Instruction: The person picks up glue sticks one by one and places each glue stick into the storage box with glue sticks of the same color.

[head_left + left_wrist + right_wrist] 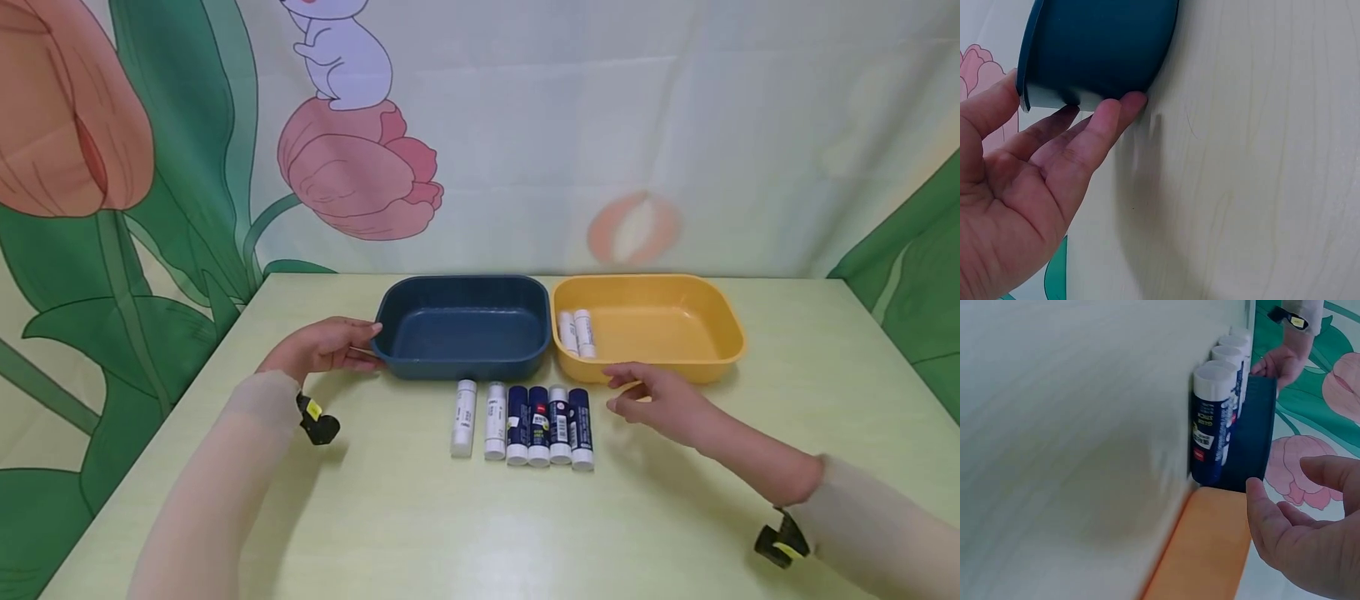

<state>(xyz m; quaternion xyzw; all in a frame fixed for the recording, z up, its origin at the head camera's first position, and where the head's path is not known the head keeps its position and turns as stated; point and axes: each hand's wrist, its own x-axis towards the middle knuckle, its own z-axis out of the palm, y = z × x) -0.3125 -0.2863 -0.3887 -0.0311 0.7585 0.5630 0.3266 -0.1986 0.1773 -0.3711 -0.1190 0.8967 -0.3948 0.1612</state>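
Observation:
My left hand (333, 344) is at the left end of a dark blue tray (461, 369). Its thumb rests at the rim and the other fingers lie against the outer wall, as the left wrist view shows. Before the trays lies a row of glue sticks: two white ones, (464, 418) being the leftmost, and several dark blue ones with white caps, ending at a dark blue glue stick (581, 425). My right hand (663, 402), fingers loosely bent and holding nothing, hovers right of that row, by the front of a yellow tray (660, 371).
Two white glue sticks (584, 333) lie in the yellow tray's left end. Both trays stand side by side at the back of the pale table (420, 525). Behind them hangs a curtain (525, 167) printed with flowers.

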